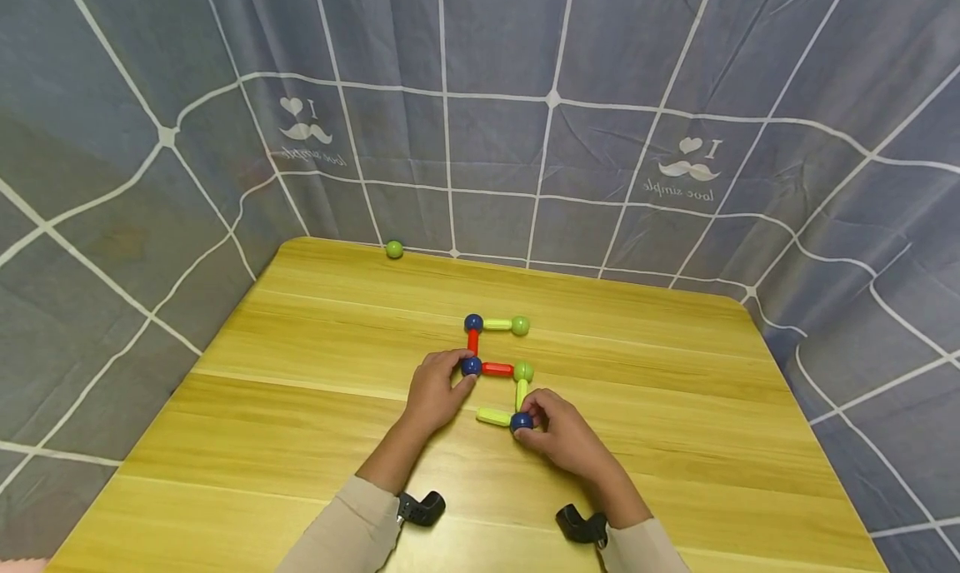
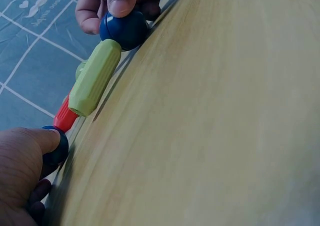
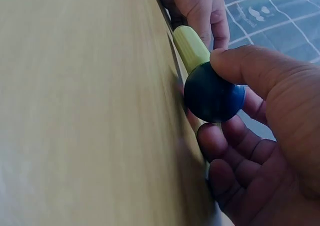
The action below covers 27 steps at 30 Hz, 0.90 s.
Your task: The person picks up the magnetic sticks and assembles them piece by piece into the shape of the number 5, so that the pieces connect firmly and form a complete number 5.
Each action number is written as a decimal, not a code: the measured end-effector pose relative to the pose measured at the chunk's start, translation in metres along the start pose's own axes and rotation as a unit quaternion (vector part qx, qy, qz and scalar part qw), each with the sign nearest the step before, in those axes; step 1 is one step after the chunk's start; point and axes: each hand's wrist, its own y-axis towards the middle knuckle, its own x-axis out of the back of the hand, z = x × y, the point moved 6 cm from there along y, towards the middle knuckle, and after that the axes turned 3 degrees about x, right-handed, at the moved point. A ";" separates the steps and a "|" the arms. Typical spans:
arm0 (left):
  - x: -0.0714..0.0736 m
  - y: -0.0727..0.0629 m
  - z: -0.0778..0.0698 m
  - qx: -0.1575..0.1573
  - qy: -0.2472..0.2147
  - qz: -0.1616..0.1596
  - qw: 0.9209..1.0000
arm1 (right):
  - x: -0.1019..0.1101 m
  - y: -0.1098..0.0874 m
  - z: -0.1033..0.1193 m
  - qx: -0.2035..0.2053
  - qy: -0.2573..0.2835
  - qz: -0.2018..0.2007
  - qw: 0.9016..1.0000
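Note:
A chain of balls and short rods lies on the table [image 1: 300, 390]. My left hand [image 1: 437, 390] pinches the middle dark blue ball [image 1: 471, 366], which joins two red rods [image 1: 498, 369]. With thumb and fingers, my right hand [image 1: 562, 431] grips the near dark blue ball [image 3: 212, 93]. From that ball a yellow-green rod [image 2: 95, 78] points left with a free end, and another yellow-green rod [image 1: 522, 395] runs up to a green ball [image 1: 523, 371]. At the far end, a dark blue ball [image 1: 473, 323] carries a yellow-green rod [image 1: 497, 325] tipped by a green ball [image 1: 521, 326].
A loose green ball [image 1: 394, 249] sits at the table's back edge, against the grey curtain [image 1: 495, 140] with white lines. The curtain surrounds the back and both sides. A black wrist device [image 1: 422, 509] is on the left wrist, another [image 1: 581, 525] on the right.

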 end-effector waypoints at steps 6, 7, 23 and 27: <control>0.000 0.001 0.000 -0.002 0.002 -0.004 1.000 | 0.003 0.001 -0.004 -0.007 0.040 -0.002 0.999; 0.001 0.002 0.000 -0.002 0.003 -0.004 1.000 | 0.003 0.001 -0.004 -0.005 0.046 -0.002 0.999; 0.001 0.002 -0.001 -0.016 -0.003 -0.015 1.000 | 0.015 -0.005 0.032 -0.022 0.055 0.001 0.998; -0.001 0.000 0.000 -0.017 -0.002 -0.012 1.000 | 0.009 -0.004 0.019 -0.022 0.055 -0.001 0.998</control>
